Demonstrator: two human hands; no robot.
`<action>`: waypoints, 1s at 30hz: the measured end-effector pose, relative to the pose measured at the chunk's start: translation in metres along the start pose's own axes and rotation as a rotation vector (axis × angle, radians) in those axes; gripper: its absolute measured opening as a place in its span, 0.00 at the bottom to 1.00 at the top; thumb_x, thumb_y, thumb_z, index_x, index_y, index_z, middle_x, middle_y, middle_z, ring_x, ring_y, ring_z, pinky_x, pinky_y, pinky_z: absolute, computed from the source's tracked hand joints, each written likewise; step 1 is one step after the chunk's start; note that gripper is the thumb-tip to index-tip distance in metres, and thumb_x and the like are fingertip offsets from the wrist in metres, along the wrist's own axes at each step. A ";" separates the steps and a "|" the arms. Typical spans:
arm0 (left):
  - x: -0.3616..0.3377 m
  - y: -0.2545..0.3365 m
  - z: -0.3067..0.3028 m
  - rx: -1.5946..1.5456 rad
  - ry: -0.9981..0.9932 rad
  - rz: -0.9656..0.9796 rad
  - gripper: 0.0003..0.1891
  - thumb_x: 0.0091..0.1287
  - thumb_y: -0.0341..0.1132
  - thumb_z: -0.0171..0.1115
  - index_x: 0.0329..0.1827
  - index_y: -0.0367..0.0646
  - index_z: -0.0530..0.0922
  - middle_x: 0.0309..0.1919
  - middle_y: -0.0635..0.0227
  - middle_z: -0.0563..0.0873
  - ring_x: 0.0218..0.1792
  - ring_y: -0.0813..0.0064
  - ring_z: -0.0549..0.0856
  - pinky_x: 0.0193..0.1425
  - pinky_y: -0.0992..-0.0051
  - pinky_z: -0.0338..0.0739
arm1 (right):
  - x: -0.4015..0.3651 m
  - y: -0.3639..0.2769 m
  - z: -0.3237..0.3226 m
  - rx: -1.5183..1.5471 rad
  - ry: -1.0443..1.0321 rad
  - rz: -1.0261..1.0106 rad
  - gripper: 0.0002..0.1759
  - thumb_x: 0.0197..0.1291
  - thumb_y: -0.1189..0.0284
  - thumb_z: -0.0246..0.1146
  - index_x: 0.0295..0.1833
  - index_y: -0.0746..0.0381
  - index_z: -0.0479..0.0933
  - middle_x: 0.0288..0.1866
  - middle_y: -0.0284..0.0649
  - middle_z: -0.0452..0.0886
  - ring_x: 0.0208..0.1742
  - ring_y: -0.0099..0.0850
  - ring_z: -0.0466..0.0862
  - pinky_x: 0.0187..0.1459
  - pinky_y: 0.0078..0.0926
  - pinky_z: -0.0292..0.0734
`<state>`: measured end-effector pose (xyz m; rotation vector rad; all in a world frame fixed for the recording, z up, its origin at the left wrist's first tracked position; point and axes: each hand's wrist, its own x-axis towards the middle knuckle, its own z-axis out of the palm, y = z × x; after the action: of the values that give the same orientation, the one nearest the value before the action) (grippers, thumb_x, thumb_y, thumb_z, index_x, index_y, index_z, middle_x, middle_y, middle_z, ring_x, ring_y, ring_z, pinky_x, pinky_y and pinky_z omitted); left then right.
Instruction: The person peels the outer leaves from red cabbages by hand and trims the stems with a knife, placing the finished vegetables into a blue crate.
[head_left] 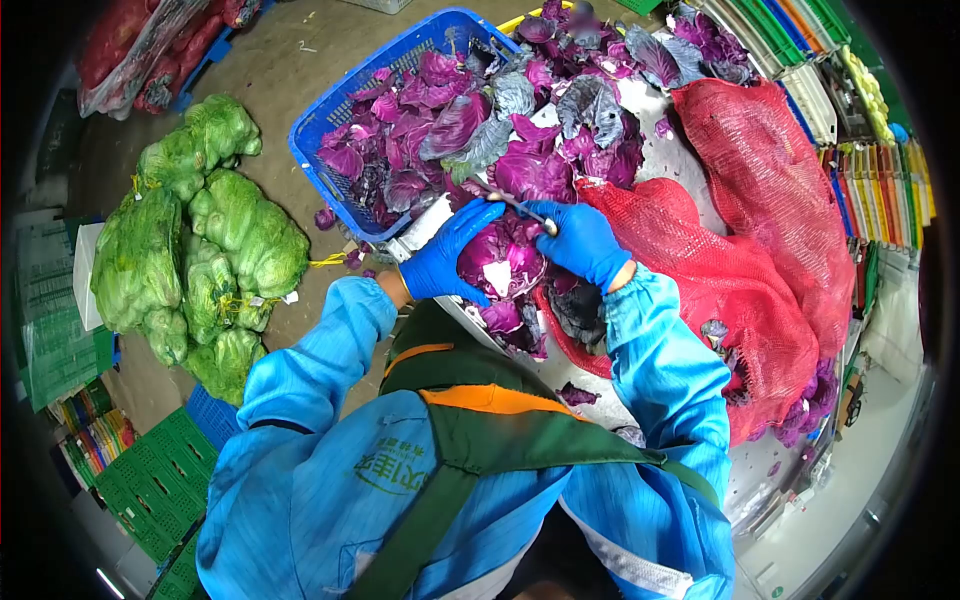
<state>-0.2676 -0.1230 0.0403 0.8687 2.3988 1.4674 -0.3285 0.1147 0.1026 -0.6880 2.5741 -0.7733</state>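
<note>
Red cabbage (505, 262) at the middle of the head view, close to the chest, over the near edge of the white table (662, 160). Cupped from the side by the left hand (445, 258), blue-gloved, fingers spread and curled round the head, holding without closing fully. Met from the other side by the right hand (585, 243), also gloved, fist closed on the handle of a small knife (515, 203), with the blade across the top of the head and pointing toward the left fingers.

Judged as trimming: outer leaves being cut away, head only partly cleaned.

Beyond the hands, a blue crate (322, 130) heaped with loose purple leaves (450, 125), with more spilling over the table. Just beside the right wrist, red mesh sacks (730, 270). Well apart on the floor at left, bagged green cabbages (200, 240).

Called for next, by the look of it: a shallow cut kept clear of the left fingertips, a steady hold, and a turn of the head to reach the remaining leaves.
</note>
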 end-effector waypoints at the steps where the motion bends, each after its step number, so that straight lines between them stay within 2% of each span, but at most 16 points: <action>1: -0.003 -0.005 0.001 -0.020 -0.001 -0.025 0.63 0.38 0.51 0.82 0.77 0.44 0.52 0.76 0.55 0.55 0.77 0.54 0.52 0.79 0.58 0.47 | 0.002 -0.004 -0.002 -0.001 -0.001 -0.002 0.17 0.56 0.65 0.64 0.52 0.47 0.81 0.30 0.45 0.83 0.31 0.46 0.83 0.33 0.42 0.78; 3: -0.004 -0.007 0.004 -0.046 -0.006 -0.054 0.63 0.39 0.51 0.82 0.77 0.44 0.52 0.76 0.55 0.55 0.77 0.54 0.51 0.79 0.58 0.47 | 0.000 -0.007 -0.001 0.240 0.058 -0.236 0.15 0.56 0.68 0.63 0.51 0.49 0.82 0.32 0.46 0.83 0.33 0.46 0.83 0.34 0.39 0.77; 5: -0.001 -0.003 0.003 -0.001 0.022 0.033 0.64 0.37 0.54 0.81 0.77 0.45 0.52 0.75 0.58 0.58 0.76 0.51 0.54 0.78 0.56 0.48 | 0.012 0.014 0.013 0.323 0.106 -0.197 0.15 0.56 0.70 0.63 0.50 0.52 0.83 0.34 0.48 0.83 0.35 0.46 0.83 0.36 0.37 0.77; 7: -0.002 0.001 0.002 0.007 0.023 0.031 0.63 0.38 0.52 0.81 0.77 0.45 0.52 0.75 0.57 0.58 0.76 0.53 0.53 0.78 0.57 0.47 | 0.026 0.020 0.009 0.456 0.066 0.109 0.12 0.57 0.68 0.63 0.47 0.55 0.83 0.34 0.48 0.84 0.34 0.47 0.83 0.36 0.38 0.77; 9: -0.005 0.003 0.003 0.014 0.020 0.039 0.62 0.39 0.51 0.82 0.77 0.44 0.52 0.75 0.56 0.57 0.76 0.54 0.53 0.78 0.58 0.47 | 0.050 0.059 0.036 0.344 0.267 0.255 0.12 0.58 0.65 0.64 0.44 0.57 0.83 0.33 0.48 0.84 0.34 0.47 0.84 0.36 0.39 0.77; 11: -0.016 0.001 0.006 0.027 0.055 -0.045 0.62 0.39 0.51 0.82 0.77 0.44 0.53 0.75 0.57 0.57 0.76 0.54 0.55 0.78 0.57 0.47 | 0.057 0.105 0.043 0.204 0.441 0.350 0.14 0.58 0.63 0.65 0.44 0.60 0.83 0.34 0.49 0.84 0.36 0.47 0.85 0.37 0.38 0.78; 13: -0.026 -0.002 0.012 0.032 0.108 -0.093 0.62 0.38 0.52 0.82 0.76 0.44 0.54 0.75 0.57 0.58 0.75 0.53 0.55 0.78 0.57 0.48 | 0.043 0.114 0.040 0.390 0.583 0.248 0.16 0.57 0.63 0.67 0.48 0.60 0.82 0.37 0.48 0.85 0.40 0.40 0.86 0.41 0.34 0.79; 14: -0.030 -0.003 0.018 0.013 0.183 -0.144 0.62 0.38 0.52 0.82 0.76 0.44 0.54 0.74 0.57 0.59 0.75 0.53 0.54 0.78 0.57 0.48 | 0.034 0.114 0.043 0.557 0.582 0.155 0.20 0.55 0.64 0.70 0.52 0.62 0.81 0.41 0.45 0.86 0.42 0.32 0.86 0.46 0.30 0.78; 15: -0.034 -0.001 0.024 -0.011 0.253 -0.196 0.62 0.37 0.52 0.82 0.76 0.45 0.54 0.73 0.57 0.60 0.75 0.53 0.54 0.78 0.57 0.48 | 0.018 0.093 0.040 0.559 0.577 0.164 0.20 0.55 0.64 0.70 0.52 0.62 0.81 0.41 0.45 0.86 0.42 0.32 0.86 0.46 0.30 0.78; 17: -0.027 -0.002 0.024 -0.018 0.259 -0.174 0.62 0.37 0.52 0.83 0.76 0.46 0.55 0.72 0.57 0.61 0.75 0.53 0.54 0.78 0.57 0.48 | -0.001 0.034 0.016 0.633 0.202 0.189 0.24 0.53 0.65 0.71 0.54 0.64 0.79 0.42 0.41 0.86 0.42 0.27 0.84 0.47 0.29 0.78; 19: -0.022 0.002 0.020 0.032 0.208 -0.122 0.61 0.36 0.51 0.83 0.75 0.46 0.57 0.72 0.58 0.62 0.75 0.54 0.54 0.78 0.57 0.49 | -0.006 0.035 0.031 0.546 0.008 0.193 0.26 0.51 0.65 0.71 0.55 0.64 0.78 0.40 0.40 0.86 0.40 0.26 0.83 0.47 0.29 0.78; 20: -0.020 0.001 0.018 0.035 0.203 -0.117 0.61 0.36 0.51 0.83 0.75 0.46 0.57 0.72 0.58 0.62 0.75 0.54 0.54 0.78 0.57 0.49 | -0.005 0.038 0.037 0.538 0.061 0.129 0.26 0.50 0.65 0.70 0.55 0.62 0.78 0.37 0.45 0.85 0.38 0.34 0.85 0.44 0.32 0.78; 21: -0.018 0.000 0.016 0.029 0.194 -0.110 0.60 0.35 0.52 0.83 0.75 0.48 0.59 0.71 0.57 0.62 0.75 0.53 0.55 0.77 0.56 0.51 | -0.003 0.035 0.034 0.540 0.065 0.128 0.26 0.50 0.65 0.70 0.55 0.62 0.78 0.37 0.45 0.85 0.38 0.34 0.85 0.44 0.32 0.78; 23: -0.017 -0.001 0.014 0.024 0.184 -0.108 0.59 0.34 0.53 0.83 0.74 0.49 0.60 0.71 0.57 0.63 0.74 0.53 0.56 0.76 0.56 0.52 | 0.002 0.029 0.027 0.305 -0.054 0.131 0.24 0.48 0.65 0.68 0.52 0.61 0.79 0.37 0.52 0.83 0.38 0.46 0.84 0.42 0.38 0.78; 24: -0.015 0.000 0.016 0.019 0.198 -0.101 0.59 0.34 0.53 0.83 0.74 0.49 0.61 0.71 0.57 0.63 0.74 0.53 0.57 0.76 0.56 0.52 | 0.004 0.027 0.032 0.225 0.038 0.055 0.21 0.48 0.66 0.66 0.49 0.62 0.79 0.37 0.56 0.81 0.39 0.53 0.82 0.41 0.43 0.78; 30: -0.017 -0.005 0.026 -0.036 0.290 -0.090 0.58 0.35 0.51 0.84 0.73 0.48 0.62 0.70 0.58 0.65 0.74 0.53 0.58 0.77 0.57 0.52 | 0.017 0.034 0.038 0.109 0.052 0.067 0.17 0.49 0.67 0.65 0.46 0.62 0.78 0.36 0.56 0.81 0.39 0.54 0.82 0.41 0.47 0.77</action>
<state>-0.2444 -0.1153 0.0212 0.5644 2.5635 1.6966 -0.3364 0.1143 0.0497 -0.5520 2.5640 -0.9132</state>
